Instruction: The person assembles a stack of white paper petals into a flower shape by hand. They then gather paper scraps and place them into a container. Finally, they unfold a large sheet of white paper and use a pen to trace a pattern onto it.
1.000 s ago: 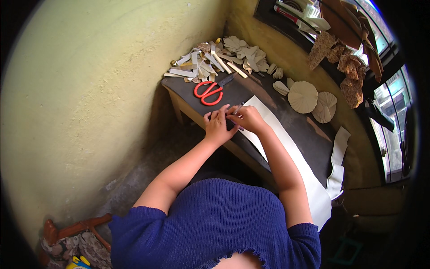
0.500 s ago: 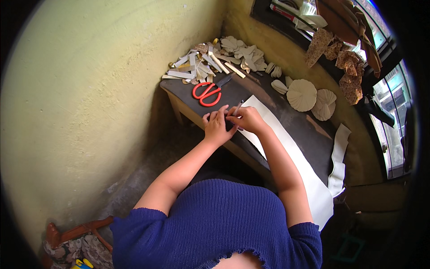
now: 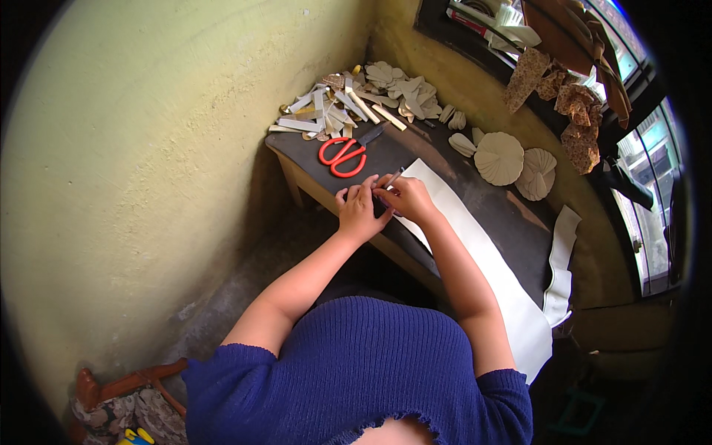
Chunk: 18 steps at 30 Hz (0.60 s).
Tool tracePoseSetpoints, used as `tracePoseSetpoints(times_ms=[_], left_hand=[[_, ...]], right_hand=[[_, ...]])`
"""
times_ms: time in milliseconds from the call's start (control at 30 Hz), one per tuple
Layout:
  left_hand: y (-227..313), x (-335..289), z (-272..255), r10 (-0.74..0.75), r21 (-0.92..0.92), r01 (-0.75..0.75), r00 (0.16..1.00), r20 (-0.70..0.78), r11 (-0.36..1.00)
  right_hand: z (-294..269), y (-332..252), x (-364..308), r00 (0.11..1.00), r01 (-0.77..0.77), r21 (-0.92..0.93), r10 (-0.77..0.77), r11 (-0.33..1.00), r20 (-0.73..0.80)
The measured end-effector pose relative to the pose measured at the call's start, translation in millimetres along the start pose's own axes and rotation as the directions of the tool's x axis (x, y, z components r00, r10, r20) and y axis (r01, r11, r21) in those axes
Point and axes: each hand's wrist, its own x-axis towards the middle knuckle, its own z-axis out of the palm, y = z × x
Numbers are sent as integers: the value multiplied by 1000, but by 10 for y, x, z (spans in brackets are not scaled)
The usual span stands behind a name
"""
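Observation:
My right hand [image 3: 408, 200] is closed in a pinch around a slim pen [image 3: 396, 178], whose upper end sticks out above the fingers. Its tip is hidden by the hands. Close beside it, my left hand [image 3: 359, 211] rests at the table's near edge with fingers spread and thumb toward the right hand. Something dark lies between the two hands, too covered to name. A long white strip of sheet material [image 3: 475, 256] runs from beside my right hand along the table, under my right forearm. Red-handled scissors [image 3: 343, 158] lie just beyond my left hand.
On the dark table [image 3: 437, 159], a pile of pale offcut strips [image 3: 319, 111] sits by the wall. Stacks of cream scalloped pieces [image 3: 498, 158] lie at the far side. Another white strip [image 3: 560, 267] hangs near the right end. Brown scraps [image 3: 578, 111] hang by the window.
The pen leans over slightly more to the right, and my right fingers have shifted a little around it. My left hand stays in place.

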Motion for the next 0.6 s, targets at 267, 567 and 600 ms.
tracePoseSetpoints(times_ms=[267,567,600], left_hand=[[2,-6,1,3,4,-3,1000,0,1000],[28,3,-37,-11,-5,11,1000,18,1000],[23,4,-25,-13,-19,14,1000,23,1000]], right_hand=[[40,-44,-13,988,-143,120,148,982,-32],[54,-55,1,974,-215,191,225,958,-33],[67,-45,-2,967,-234,235,251,943,-42]])
